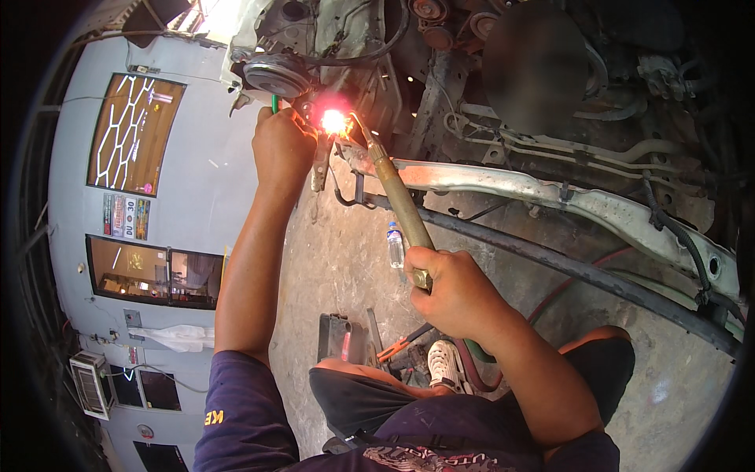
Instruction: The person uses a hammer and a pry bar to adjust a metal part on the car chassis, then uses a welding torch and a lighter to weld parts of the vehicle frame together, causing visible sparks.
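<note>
Beneath everything on my feed lies the stained, rough concrete floor [314,259], with the car's front body [429,110] above it, all greasy, pressed metal and open cavities. A pale, scuffed beam [503,178] bows across, and a straight, dark metal bar [550,263] runs below it. My right hand [454,293] has its fingers clamped around the rear of a brass-toned gas torch [405,200], a smooth tube with a faceted end; its thin, hooked tip points at the beam's left end. Under a ribbed black disc [277,75], my left hand [285,149] is curled tight around a slim green handle [276,103]; I can't tell what tool it belongs to. A clear plastic bottle [395,245] stands or lies beyond the torch. Smallest is the white-hot glow [333,122] between torch tip and left hand.
</note>
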{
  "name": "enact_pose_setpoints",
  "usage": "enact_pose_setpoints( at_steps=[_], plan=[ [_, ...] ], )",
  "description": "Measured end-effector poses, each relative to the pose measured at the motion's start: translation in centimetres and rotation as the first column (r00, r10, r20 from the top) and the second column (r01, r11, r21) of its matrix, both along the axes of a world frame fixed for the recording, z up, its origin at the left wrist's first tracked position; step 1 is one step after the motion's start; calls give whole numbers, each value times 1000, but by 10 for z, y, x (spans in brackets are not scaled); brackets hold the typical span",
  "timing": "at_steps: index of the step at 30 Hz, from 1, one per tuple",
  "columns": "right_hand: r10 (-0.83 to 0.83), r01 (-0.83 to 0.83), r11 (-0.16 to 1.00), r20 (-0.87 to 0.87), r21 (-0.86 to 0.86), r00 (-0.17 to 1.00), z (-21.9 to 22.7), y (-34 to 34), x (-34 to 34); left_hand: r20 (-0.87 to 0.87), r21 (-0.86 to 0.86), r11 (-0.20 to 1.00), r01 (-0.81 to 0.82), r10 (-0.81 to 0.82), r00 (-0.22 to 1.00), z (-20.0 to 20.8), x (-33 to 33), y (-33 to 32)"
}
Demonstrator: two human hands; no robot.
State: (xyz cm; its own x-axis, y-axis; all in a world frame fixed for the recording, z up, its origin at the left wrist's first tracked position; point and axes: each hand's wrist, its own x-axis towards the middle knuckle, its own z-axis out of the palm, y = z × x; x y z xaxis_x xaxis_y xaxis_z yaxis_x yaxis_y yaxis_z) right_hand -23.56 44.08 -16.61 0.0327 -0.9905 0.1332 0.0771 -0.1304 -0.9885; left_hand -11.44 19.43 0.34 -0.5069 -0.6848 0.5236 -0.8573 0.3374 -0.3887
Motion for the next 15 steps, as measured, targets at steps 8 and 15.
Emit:
enact_pose_setpoints(
  at_steps=[8,15],
  plan=[
    [-7,7,1000,-5,-6,1000,2,0,1,1,0,1000,22,-22,1000,0,3,-1],
    [-8,8,1000,16,-5,1000,-1,-1,2,0,7,1000,26,-26,1000,-2,0,-1]
  ],
)
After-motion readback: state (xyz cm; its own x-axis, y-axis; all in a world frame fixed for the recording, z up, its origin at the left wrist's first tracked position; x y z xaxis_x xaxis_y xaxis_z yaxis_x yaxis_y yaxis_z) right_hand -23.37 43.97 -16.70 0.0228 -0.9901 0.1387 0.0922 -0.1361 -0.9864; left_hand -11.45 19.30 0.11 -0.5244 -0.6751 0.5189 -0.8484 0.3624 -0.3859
